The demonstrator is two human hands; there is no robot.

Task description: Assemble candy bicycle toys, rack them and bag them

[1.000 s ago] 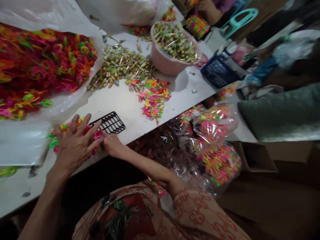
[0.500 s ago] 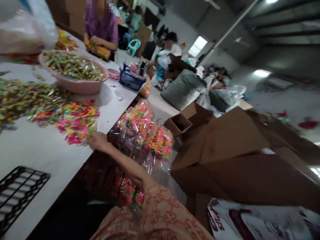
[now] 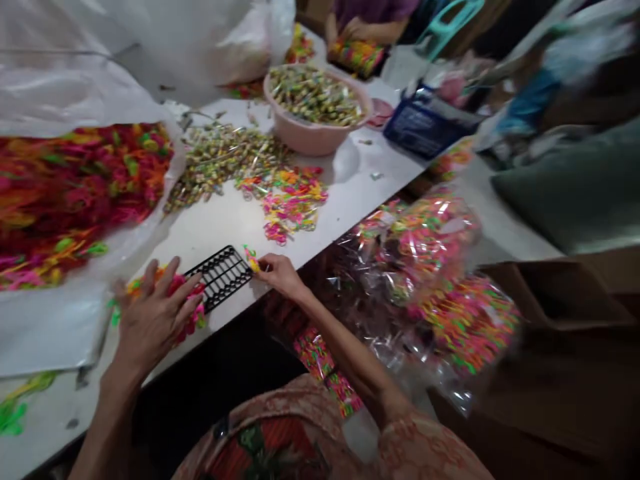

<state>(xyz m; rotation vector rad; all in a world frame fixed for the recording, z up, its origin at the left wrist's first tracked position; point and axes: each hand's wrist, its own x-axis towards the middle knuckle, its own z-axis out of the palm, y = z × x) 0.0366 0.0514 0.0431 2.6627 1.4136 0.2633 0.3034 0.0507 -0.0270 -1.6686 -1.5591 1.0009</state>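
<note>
My left hand (image 3: 155, 313) lies palm down with its fingers spread over a small heap of bright pink, red and orange plastic pieces (image 3: 193, 320). Right beside it, at the table's edge, is a black slotted rack (image 3: 225, 277). At the rack's right end my right hand (image 3: 280, 275) pinches a small yellow, green and pink plastic piece (image 3: 251, 259); its exact shape is too small to tell. Beyond the rack lies a loose pile of pink and yellow plastic pieces (image 3: 295, 203).
A large bag of coloured pieces (image 3: 75, 193) stands open at left, with clear plastic sheets (image 3: 55, 330) before it. Small wrapped pieces (image 3: 225, 157) lie behind. A pink basin (image 3: 315, 137), blue basket (image 3: 425, 123), filled bags (image 3: 440, 240), cardboard boxes (image 3: 560, 380) and another person's hands (image 3: 357, 30) also show.
My view has swung left and down. My right hand has moved from the loose pile to the black rack with a small piece. My left hand has come into view.
</note>
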